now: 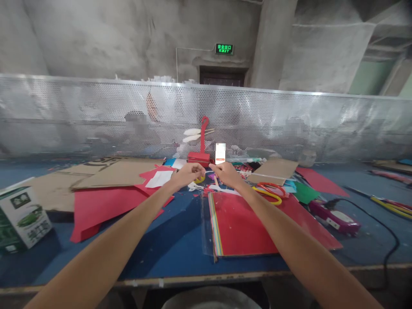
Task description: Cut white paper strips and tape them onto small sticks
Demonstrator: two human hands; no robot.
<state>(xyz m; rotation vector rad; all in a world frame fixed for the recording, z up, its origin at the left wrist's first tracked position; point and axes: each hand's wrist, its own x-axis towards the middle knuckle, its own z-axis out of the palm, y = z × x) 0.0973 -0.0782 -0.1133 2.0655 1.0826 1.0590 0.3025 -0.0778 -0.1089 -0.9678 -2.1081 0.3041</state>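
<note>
Over the far middle of the table, my left hand (190, 173) and my right hand (227, 175) face each other with fingertips pinched. A thin white strip (209, 172) stretches between them; whether it is string or paper is too small to tell. Just beneath my left hand lies a yellow ring (200, 179), perhaps a tape roll, partly hidden. White scraps (195, 187) sit below that. Behind the hands stands a red box-like piece (198, 158) with a tall hooked red strip (202, 135) rising from it. A lit phone (220, 153) leans upright just beyond my right hand.
Red paper sheets (244, 227) in a plastic sleeve lie under my right arm. Scissors with red and yellow handles (272, 194), cardboard (119, 171), a purple power strip (334, 217) with a black cable, and a milk carton (24, 219) surround the work. A perforated metal screen (96, 116) bounds the back.
</note>
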